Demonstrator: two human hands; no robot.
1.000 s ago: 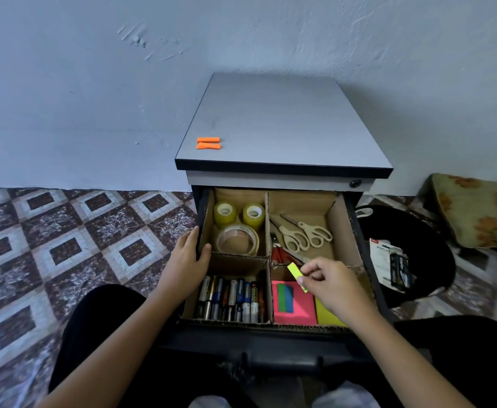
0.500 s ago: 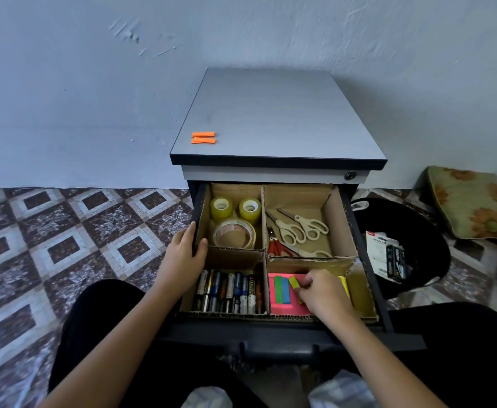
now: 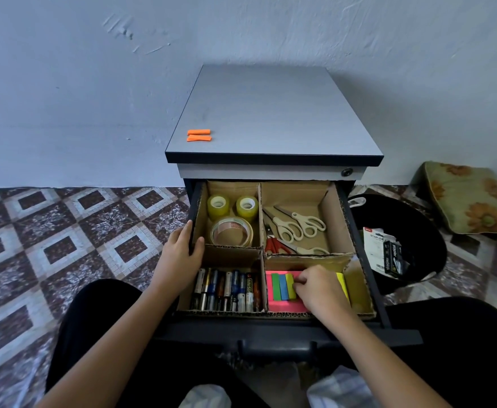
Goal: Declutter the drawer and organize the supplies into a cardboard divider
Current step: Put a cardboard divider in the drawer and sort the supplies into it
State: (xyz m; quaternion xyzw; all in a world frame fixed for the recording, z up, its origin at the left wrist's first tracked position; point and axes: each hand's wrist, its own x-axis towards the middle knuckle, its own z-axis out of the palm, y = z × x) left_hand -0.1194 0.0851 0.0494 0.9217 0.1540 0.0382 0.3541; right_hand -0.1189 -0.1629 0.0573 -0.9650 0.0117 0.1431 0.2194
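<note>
The drawer's [image 3: 194, 213] left wall is being gripped by the left hand [image 3: 179, 254], thumb inside. Batteries [image 3: 226, 290] are being kept in the cardboard divider's [image 3: 261, 225] near-left compartment. In the near-right compartment, a yellow tab [image 3: 290, 285] is being pinched on the pink pad [image 3: 285, 305] by the right hand's [image 3: 322, 290] curled fingers.

Left hand [image 3: 179, 254] gripping (thumb inward), right hand [image 3: 319, 287] pinching, fingers curled

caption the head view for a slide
Right hand pinches a yellow flag strip on the pink sticky pad in the cardboard divider; left hand grips the drawer wall.
</note>
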